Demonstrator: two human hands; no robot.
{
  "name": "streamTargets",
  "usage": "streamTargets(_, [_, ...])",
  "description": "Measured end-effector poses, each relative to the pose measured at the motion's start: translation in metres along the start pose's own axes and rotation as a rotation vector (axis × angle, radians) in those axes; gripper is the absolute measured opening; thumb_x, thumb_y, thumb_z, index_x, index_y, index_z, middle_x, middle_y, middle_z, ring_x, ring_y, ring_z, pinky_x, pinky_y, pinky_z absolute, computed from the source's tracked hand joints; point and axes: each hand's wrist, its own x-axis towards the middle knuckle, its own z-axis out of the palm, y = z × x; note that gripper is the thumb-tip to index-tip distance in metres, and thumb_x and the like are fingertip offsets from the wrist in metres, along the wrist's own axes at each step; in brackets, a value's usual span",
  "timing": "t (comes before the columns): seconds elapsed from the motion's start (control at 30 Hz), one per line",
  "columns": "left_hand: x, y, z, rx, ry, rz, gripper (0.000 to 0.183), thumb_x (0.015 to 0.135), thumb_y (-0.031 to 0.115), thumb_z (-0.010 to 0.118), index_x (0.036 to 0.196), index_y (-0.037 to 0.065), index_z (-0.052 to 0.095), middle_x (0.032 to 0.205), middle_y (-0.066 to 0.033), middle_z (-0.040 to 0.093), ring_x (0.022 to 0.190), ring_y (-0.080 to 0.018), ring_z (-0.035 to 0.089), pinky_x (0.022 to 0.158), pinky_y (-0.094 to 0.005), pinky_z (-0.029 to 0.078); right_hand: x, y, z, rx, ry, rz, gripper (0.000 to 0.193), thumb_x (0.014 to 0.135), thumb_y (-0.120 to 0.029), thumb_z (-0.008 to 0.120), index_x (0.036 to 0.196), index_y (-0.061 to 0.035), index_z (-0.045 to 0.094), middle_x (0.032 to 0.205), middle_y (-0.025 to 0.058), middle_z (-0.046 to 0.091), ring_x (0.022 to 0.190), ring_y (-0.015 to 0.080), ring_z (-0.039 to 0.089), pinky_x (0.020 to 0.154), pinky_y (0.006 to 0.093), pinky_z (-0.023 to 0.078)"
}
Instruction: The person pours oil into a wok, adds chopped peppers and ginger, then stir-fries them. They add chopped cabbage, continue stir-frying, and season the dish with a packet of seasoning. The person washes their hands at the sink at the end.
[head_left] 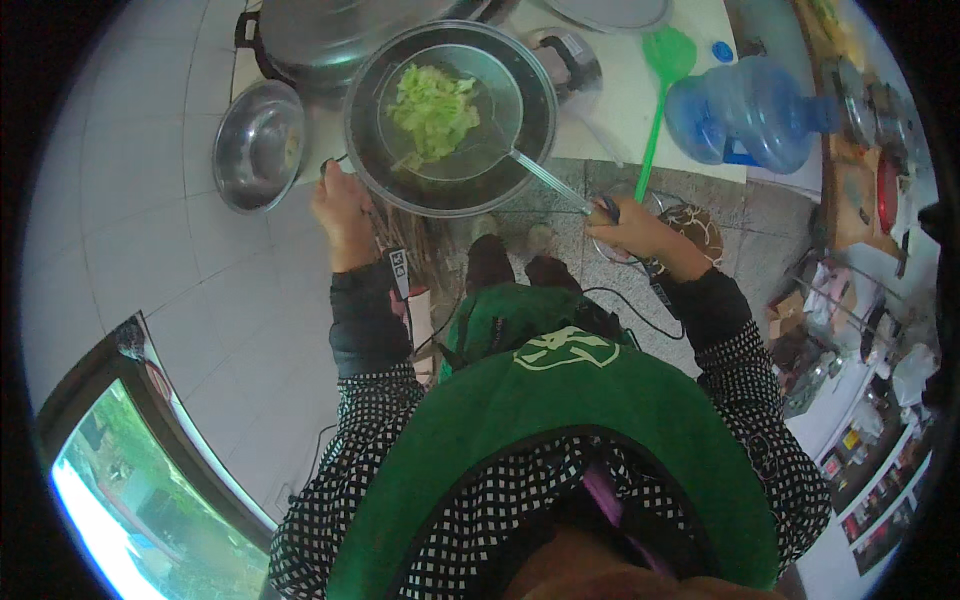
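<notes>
Chopped pale-green leafy vegetable lies inside a wide dark pan in front of me. My left hand is closed at the pan's left edge, around a small dark handle. A long-handled metal skimmer reaches into the pan from the right, its wire neck meeting a round rim around the greens. My right hand grips the dark end of its handle. Whether the greens rest in the skimmer or on the pan's bottom is hard to tell.
A steel bowl sits left of the pan, and a large lidded pot behind it. On the pale counter to the right are a green plastic spatula and a blue water jug on its side. Cluttered shelves stand at right.
</notes>
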Motion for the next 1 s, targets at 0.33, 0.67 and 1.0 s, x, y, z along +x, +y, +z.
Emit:
streamTargets(0.33, [0.006,-0.042,0.006,-0.095,0.08,-0.182,0.033,0.094,0.024,0.046,0.064,0.01,0.04,0.053,0.0002,0.036,0.042,-0.0139,0.033,0.039,-0.032,0.027,-0.043,-0.034,-0.01,-0.008,0.129,0.093,0.024,0.081,-0.022,0.068,0.077,-0.0069,0.049,0.06,-0.0019,0.047,0.043,0.0056,0.042,0.038,0.0242,0.032])
streamTargets(0.67, [0.03,-0.046,0.01,-0.055,0.034,-0.196,0.036,0.094,0.034,0.048,0.072,0.005,0.046,0.059,-0.0048,0.046,0.045,-0.018,0.044,0.044,-0.0359,0.036,-0.034,-0.039,0.012,0.092,0.135,0.06,0.018,0.082,-0.016,0.065,0.085,-0.0041,0.051,0.055,-0.0009,0.046,0.04,0.007,0.043,0.036,0.0244,0.032])
streamTargets(1.0, [-0.01,-0.042,-0.05,0.056,0.02,-0.138,0.036,0.093,0.036,0.048,0.082,0.003,0.053,0.07,-0.0039,0.052,0.057,-0.0139,0.05,0.05,-0.0285,0.039,-0.035,-0.042,0.015,0.059,0.077,-0.087,0.013,0.084,-0.012,0.059,0.088,-0.0022,0.052,0.056,-0.0001,0.047,0.038,0.0088,0.042,0.036,0.0252,0.032])
